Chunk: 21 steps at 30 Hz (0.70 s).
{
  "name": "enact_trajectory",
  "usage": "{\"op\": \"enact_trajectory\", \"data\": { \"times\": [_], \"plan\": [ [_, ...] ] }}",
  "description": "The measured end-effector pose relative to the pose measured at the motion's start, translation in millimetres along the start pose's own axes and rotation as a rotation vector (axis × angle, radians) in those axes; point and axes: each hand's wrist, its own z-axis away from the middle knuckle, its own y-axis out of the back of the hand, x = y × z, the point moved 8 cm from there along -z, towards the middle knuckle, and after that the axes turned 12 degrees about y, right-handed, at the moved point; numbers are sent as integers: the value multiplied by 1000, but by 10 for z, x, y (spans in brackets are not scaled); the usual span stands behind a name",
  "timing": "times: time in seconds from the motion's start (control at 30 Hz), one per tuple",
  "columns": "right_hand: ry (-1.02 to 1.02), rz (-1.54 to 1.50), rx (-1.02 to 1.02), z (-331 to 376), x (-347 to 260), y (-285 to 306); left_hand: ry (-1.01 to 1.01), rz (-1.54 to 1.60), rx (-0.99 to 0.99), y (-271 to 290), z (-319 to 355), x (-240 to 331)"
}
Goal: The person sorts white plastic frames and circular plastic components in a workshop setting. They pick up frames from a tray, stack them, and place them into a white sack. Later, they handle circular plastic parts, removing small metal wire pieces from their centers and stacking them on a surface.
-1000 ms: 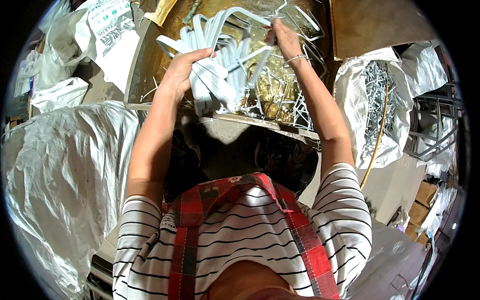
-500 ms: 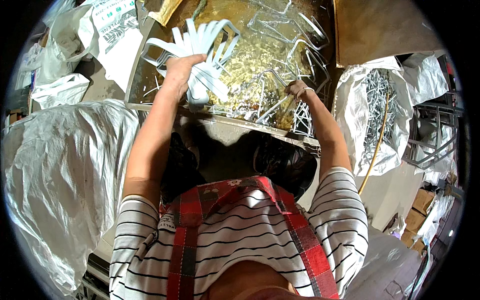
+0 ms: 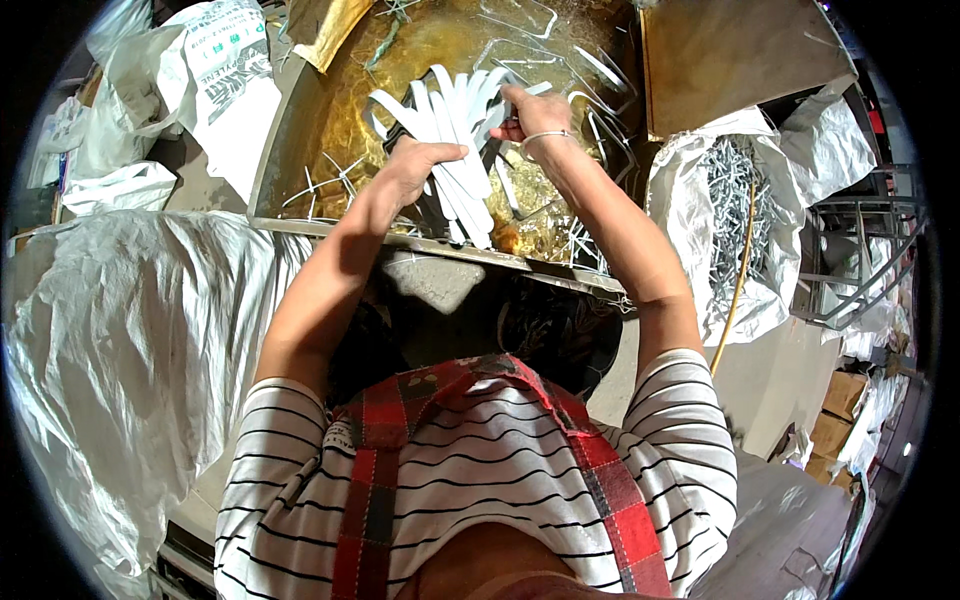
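Observation:
My left hand (image 3: 412,168) is closed round a fanned bundle of flat white plastic strips (image 3: 462,130), several of them bent into loops. The bundle is held over the near side of a shallow metal tray (image 3: 268,160) of yellowish water. At the bundle's right side, my right hand (image 3: 535,118) has its fingers curled on a white strip, with the thumb side toward the bundle. Its fingertips are partly hidden. Thin bent pieces (image 3: 615,150), white or clear, lie in the water along the right side, and a few small crossed sticks (image 3: 325,188) float at the left.
Right of the tray stands an open white sack (image 3: 735,215) of small grey pieces, a yellow rod (image 3: 745,265) leaning across it. A brown board (image 3: 745,60) covers the far right. White sheeting (image 3: 140,350) drapes over something at the left. Cardboard boxes (image 3: 835,415) sit farther right.
The white strip bundle has moved right and a little down in my left hand. My right hand has left the pieces at the tray's right side and come up-left to the bundle.

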Motion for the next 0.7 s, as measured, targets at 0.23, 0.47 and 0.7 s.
{"op": "enact_trajectory", "data": {
  "times": [0.23, 0.47, 0.7],
  "plan": [
    [-7, 9, -368, 103, -110, -426, -95, -130, 204, 181, 28, 176],
    [112, 472, -445, -432, 476, 743, 2, 130, 54, 410, 150, 337],
    [-497, -157, -475, 565, 1343, 120, 8, 391, -56, 341, 211, 465]
  ]
}}
